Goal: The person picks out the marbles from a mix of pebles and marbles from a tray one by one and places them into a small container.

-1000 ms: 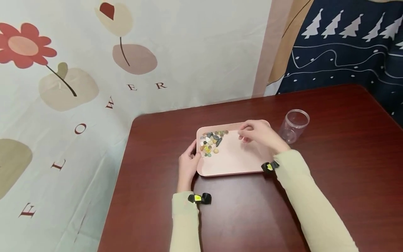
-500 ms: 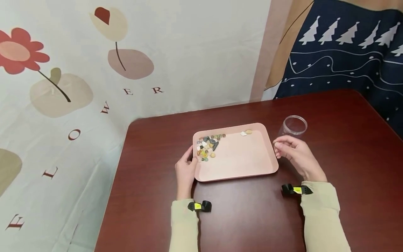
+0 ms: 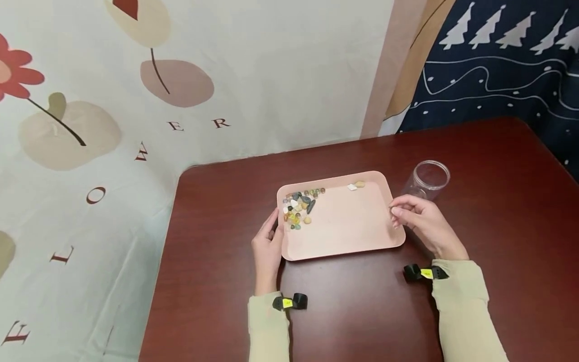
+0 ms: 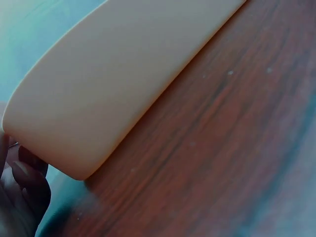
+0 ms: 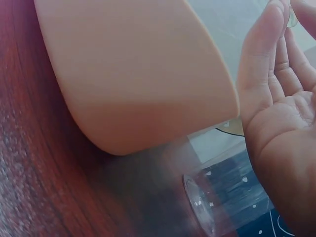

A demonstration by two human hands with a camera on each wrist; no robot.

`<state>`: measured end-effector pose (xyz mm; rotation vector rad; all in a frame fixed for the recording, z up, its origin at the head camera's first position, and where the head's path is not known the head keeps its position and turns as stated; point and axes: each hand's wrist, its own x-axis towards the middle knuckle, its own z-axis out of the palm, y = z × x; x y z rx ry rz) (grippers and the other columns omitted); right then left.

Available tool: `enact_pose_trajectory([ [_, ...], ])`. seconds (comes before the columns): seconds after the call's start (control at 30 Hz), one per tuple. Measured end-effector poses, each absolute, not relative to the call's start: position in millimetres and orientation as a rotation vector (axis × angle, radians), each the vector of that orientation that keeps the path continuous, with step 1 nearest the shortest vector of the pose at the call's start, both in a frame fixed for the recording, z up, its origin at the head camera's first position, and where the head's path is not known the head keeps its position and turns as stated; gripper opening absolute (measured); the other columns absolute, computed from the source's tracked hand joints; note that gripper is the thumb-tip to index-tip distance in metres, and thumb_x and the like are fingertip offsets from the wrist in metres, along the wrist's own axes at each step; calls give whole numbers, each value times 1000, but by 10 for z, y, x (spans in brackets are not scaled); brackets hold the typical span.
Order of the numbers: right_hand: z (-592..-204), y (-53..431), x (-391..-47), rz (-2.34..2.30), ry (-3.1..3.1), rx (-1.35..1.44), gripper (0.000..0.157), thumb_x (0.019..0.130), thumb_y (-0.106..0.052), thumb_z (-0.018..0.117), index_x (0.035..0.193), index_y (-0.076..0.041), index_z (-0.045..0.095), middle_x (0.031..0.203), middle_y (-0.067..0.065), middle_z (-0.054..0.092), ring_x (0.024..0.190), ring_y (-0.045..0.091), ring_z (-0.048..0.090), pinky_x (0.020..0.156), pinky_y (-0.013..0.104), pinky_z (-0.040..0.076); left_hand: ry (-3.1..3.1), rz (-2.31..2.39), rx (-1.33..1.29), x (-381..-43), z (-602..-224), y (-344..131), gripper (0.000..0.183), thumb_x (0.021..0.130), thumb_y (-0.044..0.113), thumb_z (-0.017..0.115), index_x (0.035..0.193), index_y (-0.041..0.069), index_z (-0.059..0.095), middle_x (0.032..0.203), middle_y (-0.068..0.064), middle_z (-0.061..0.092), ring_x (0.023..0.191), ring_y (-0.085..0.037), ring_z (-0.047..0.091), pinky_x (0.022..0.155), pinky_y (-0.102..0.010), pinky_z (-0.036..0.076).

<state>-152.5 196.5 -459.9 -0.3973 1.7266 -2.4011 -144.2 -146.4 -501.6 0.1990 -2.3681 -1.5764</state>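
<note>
A pink tray (image 3: pixel 344 231) lies on the table. My left hand (image 3: pixel 268 249) grips its left side, thumb at the rim and fingers outside; in the left wrist view, fingertips (image 4: pixel 32 182) show by a tray corner. Several marbles and pebbles (image 3: pixel 298 207) cluster at the tray's left end. A white stone (image 3: pixel 352 187) and a yellowish stone (image 3: pixel 360 184) lie together near the far right corner. My right hand (image 3: pixel 422 221) is at the tray's right rim. Between its thumb and finger it pinches a small, clear greenish marble (image 5: pixel 292 19), partly hidden by the fingers.
A clear plastic jar (image 3: pixel 429 176) stands open-topped behind my right hand, right of the tray. The dark red table (image 3: pixel 344 306) runs back to a flower-printed cloth (image 3: pixel 271 75) and a navy tree-patterned cloth (image 3: pixel 488 80).
My right hand has moved right from above the tray's far right part to its right rim, uncovering the white and yellowish stones. My left hand stays on the tray.
</note>
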Motion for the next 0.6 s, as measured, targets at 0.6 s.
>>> enact_pose_trajectory([
  [0.6,-4523,1995,-1465,-2348,1805,-386,17,86,1,53,101,9,53,80,9,58,71,15,57,65,25,50,-2336,-1679,343,-1362,-4988,-1450,32,84,31,61,115,37,59,116,14,56,98,-8,55,76,-30,47],
])
